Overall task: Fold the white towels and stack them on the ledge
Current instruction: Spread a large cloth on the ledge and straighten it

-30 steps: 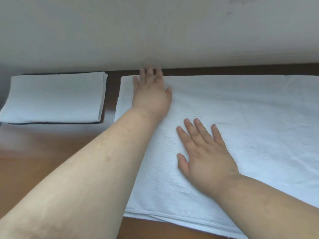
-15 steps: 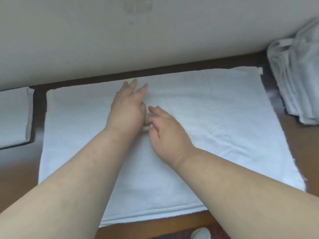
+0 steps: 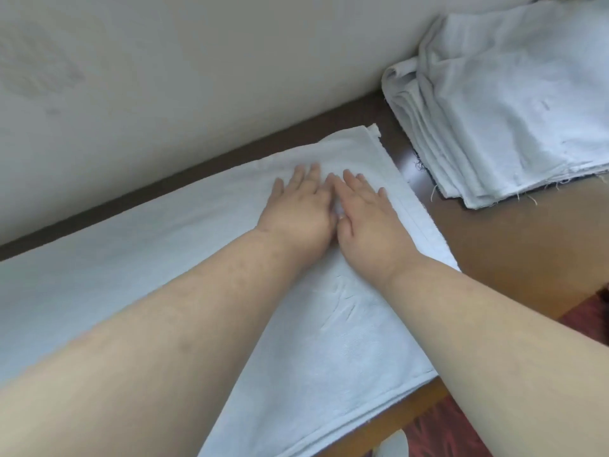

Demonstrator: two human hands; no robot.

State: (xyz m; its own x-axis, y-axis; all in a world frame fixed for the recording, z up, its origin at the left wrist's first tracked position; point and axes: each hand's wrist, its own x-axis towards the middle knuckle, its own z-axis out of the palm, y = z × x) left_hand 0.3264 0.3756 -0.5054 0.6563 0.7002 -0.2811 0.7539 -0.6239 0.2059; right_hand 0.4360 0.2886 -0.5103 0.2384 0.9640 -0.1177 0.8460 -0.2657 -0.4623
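Pressing the towel (image 3: 184,258) flat, left hand (image 3: 298,214) and right hand (image 3: 367,222) lie side by side, fingers (image 3: 313,173) straight.

The left hand (image 3: 298,209) and the right hand (image 3: 365,214) lie flat side by side, touching, on the towel (image 3: 138,258). The towel stretches away to the left of them and lies on the ledge (image 3: 494,245). Behind the hands runs the wall (image 3: 197,77). Right of the right hand, apart from it, sits a pile of towels (image 3: 514,103).
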